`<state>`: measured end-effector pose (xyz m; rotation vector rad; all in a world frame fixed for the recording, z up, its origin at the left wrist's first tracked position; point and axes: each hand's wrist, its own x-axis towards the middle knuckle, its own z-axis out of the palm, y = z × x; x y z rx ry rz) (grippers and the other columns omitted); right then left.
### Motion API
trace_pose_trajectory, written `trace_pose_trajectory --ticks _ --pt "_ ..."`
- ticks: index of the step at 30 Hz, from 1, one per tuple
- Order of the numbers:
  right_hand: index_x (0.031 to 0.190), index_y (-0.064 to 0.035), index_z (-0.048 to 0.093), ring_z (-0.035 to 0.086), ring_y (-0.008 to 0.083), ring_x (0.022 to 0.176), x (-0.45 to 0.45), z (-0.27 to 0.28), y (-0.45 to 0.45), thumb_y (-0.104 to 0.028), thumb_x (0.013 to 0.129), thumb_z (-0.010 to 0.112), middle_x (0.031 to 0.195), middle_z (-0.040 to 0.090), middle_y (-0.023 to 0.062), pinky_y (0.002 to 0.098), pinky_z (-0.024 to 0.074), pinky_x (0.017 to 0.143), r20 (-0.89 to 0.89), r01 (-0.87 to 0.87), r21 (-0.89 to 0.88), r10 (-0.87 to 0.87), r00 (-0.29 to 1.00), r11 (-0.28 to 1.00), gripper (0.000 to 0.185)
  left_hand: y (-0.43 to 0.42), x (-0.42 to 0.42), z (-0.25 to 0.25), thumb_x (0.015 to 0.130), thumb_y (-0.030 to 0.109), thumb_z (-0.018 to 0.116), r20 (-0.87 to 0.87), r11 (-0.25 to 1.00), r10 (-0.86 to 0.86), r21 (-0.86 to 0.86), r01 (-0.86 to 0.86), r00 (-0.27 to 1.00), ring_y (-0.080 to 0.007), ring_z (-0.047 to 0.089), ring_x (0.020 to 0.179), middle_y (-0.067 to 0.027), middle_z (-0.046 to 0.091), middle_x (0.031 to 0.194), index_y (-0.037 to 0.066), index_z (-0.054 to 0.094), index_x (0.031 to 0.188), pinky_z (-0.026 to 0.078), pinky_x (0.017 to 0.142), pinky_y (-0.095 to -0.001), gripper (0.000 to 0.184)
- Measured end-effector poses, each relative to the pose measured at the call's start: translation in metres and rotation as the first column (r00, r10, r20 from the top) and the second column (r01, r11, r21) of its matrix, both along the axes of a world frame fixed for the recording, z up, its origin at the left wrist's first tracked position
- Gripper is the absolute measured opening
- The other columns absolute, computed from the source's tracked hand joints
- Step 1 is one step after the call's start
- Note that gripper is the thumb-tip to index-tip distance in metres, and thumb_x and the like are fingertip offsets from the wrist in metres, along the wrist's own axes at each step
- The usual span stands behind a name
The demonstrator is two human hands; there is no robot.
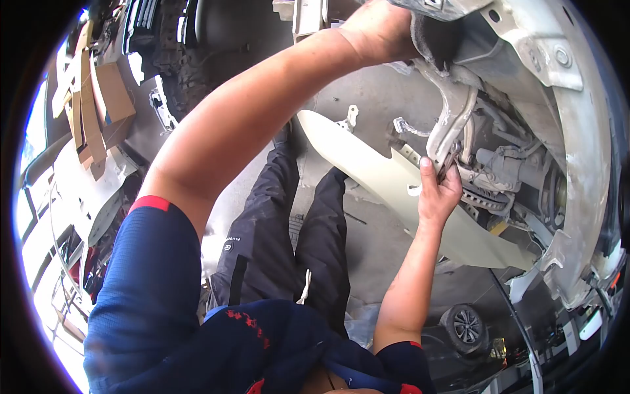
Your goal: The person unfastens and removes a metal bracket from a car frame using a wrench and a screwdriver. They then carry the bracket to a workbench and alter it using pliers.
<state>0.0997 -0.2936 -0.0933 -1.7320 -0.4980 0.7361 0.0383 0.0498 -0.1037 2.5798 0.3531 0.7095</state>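
My left hand (386, 31) reaches up to the top of the car's bare metal front structure (525, 56). Its fingers are hidden behind a dark grey edge there. Lower down, my right hand (440, 194) is closed, thumb up, at the lower end of a curved pale metal bracket (453, 108). A small dark metal piece shows at its fingertips, too unclear to name. Below and behind that hand a long cream fender panel (367, 164) stretches diagonally over the floor, with a notched edge near my wrist.
Suspension and brake parts (505, 167) sit inside the wheel opening at right. Cardboard (111, 92) and dark car parts lie at left. A dark car with a wheel (467, 327) stands at lower right. A small metal bracket (351, 118) lies near the panel's upper end.
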Motion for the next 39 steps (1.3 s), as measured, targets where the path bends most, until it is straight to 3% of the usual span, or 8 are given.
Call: trace_pose_trajectory --ticks 2,4,6,27,31,33,36,39 --pt "0.126 0.0066 0.069 0.063 0.0084 0.101 0.000 0.000 -0.002 -0.008 0.100 0.077 0.117 0.072 0.0022 0.0243 0.0495 0.092 -0.012 -0.001 -0.002 0.001 1.000 1.000 0.031 -0.001 0.000 0.005 0.097 0.021 0.067 0.030 0.991 0.019 0.133 -0.023 0.999 -0.0338 0.063 0.120 -0.0174 0.068 0.130 0.009 0.068 0.132 0.049 0.106 -0.0460 0.037" --pt "0.127 0.0066 0.069 0.063 0.0082 0.101 0.000 0.001 0.000 -0.007 0.100 0.077 0.117 0.072 0.0021 0.0241 0.0500 0.091 -0.006 0.003 0.006 -0.003 1.000 1.000 0.031 0.003 -0.006 0.010 0.094 0.018 0.072 0.073 0.991 -0.102 -0.082 0.108 0.992 -0.0336 0.062 0.120 -0.0173 0.068 0.130 0.008 0.068 0.132 0.049 0.105 -0.0450 0.040" --pt "0.127 0.0067 0.069 0.063 0.0081 0.101 -0.001 -0.001 -0.001 -0.007 0.100 0.077 0.117 0.072 0.0021 0.0242 0.0502 0.091 0.019 -0.005 0.010 0.005 1.000 1.000 0.031 0.002 0.001 0.006 0.094 0.018 0.072 0.084 0.987 -0.093 -0.125 0.103 0.992 -0.0331 0.062 0.121 -0.0170 0.068 0.131 0.008 0.067 0.133 0.049 0.105 -0.0445 0.040" --pt "0.128 0.0060 0.069 0.063 0.0089 0.103 0.000 0.003 0.000 -0.008 0.099 0.078 0.118 0.072 0.0021 0.0251 0.0496 0.094 -0.042 0.007 0.012 -0.006 0.999 1.000 0.034 -0.001 0.002 -0.007 0.096 0.009 0.071 0.122 0.968 -0.115 -0.208 0.138 0.986 -0.0285 0.060 0.123 -0.0137 0.066 0.135 0.008 0.065 0.135 0.048 0.107 -0.0398 0.040" --pt "0.128 0.0058 0.069 0.063 0.0090 0.103 0.001 0.002 -0.001 -0.009 0.098 0.079 0.119 0.072 0.0020 0.0251 0.0494 0.094 -0.053 0.006 0.025 -0.004 0.999 1.000 0.034 0.000 0.001 -0.006 0.096 0.007 0.070 0.232 0.867 -0.143 -0.440 0.235 0.962 -0.0276 0.059 0.123 -0.0131 0.066 0.135 0.008 0.065 0.136 0.048 0.107 -0.0389 0.040" --pt "0.128 0.0055 0.069 0.063 0.0089 0.103 0.001 0.002 -0.001 -0.009 0.098 0.079 0.119 0.072 0.0019 0.0251 0.0492 0.094 -0.060 0.008 0.014 -0.007 0.998 1.000 0.035 0.005 -0.004 -0.004 0.098 0.007 0.068 0.072 0.987 -0.147 -0.047 0.151 0.987 -0.0259 0.058 0.124 -0.0119 0.065 0.136 0.008 0.064 0.138 0.047 0.108 -0.0381 0.039" --pt "0.129 0.0051 0.069 0.063 0.0086 0.102 0.001 0.002 -0.001 -0.008 0.098 0.079 0.118 0.072 0.0015 0.0250 0.0493 0.093 -0.063 0.009 0.002 -0.009 0.998 1.000 0.034 0.002 0.006 -0.013 0.100 0.010 0.067 0.178 0.974 -0.112 -0.174 0.144 0.977 -0.0255 0.056 0.128 -0.0120 0.062 0.141 0.007 0.060 0.142 0.045 0.111 -0.0372 0.043" --pt "0.128 0.0046 0.070 0.062 0.0079 0.100 0.000 0.003 0.001 -0.008 0.099 0.078 0.117 0.071 0.0011 0.0248 0.0494 0.091 -0.050 0.018 0.029 -0.016 0.999 0.999 0.033 0.004 0.004 -0.011 0.101 0.010 0.066 0.165 0.967 -0.166 -0.168 0.193 0.972 -0.0256 0.053 0.132 -0.0129 0.059 0.146 0.006 0.057 0.146 0.043 0.114 -0.0365 0.046"
